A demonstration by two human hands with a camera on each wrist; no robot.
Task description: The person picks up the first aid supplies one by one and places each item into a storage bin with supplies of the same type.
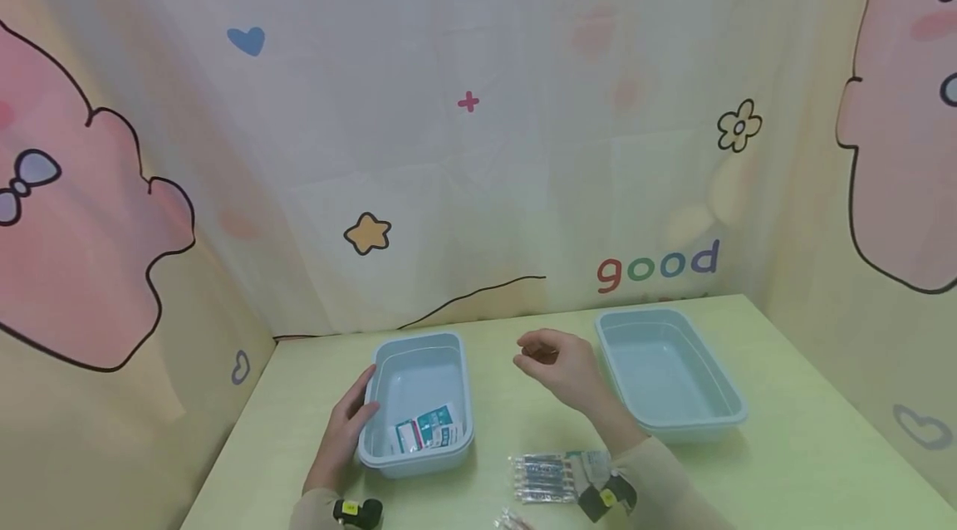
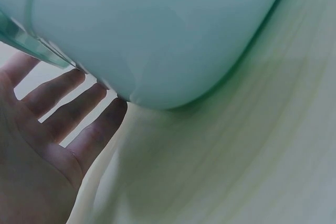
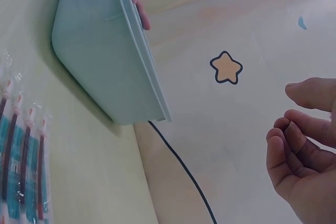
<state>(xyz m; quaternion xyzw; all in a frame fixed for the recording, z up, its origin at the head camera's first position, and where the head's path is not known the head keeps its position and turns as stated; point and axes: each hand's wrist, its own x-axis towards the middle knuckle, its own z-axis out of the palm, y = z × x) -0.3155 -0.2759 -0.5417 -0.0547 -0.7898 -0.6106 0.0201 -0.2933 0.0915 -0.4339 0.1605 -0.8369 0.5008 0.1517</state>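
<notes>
Bkgd: pale cartoon cloth (image 1: 478, 181) hung on back & both sides, w/ pink figures, hearts, stars, a flower & "good" in multicolor letters. Lt. yellow-green table (image 1: 815, 463) in front, w/ 2 lt. blue plastic tubs on it.

L tub (image 1: 414, 380) sits L of ctr; teal & white packaging (image 1: 428, 429) lies inside, at the end nearest the person. R tub (image 1: 661, 364) sits toward the back R.

L hand (image 1: 346, 428) touches L tub's outer L side: fingers straight & spread, tips on the wall per L wrist cam; thumb up by the rim in head view.

R hand (image 1: 566, 368) is up btwn the 2 tubs, apart from L tub, holding nothing visible. Fingers loosely curled, thumb apart from index per R wrist cam.

Clear-wrapped pack of slim sticks (image 1: 544, 478) lies flat on table btwn the tubs, nr the front, partly under R forearm in head view; sticks look dark & teal w/ reddish ends from R wrist. 2nd clear pack (image 1: 512, 521) is cut off at bottom edge, contents unclear. Lt. sleeves (image 1: 669, 484), plus a blk device (image 1: 359, 512) w/ yellow label on each wrist.
</notes>
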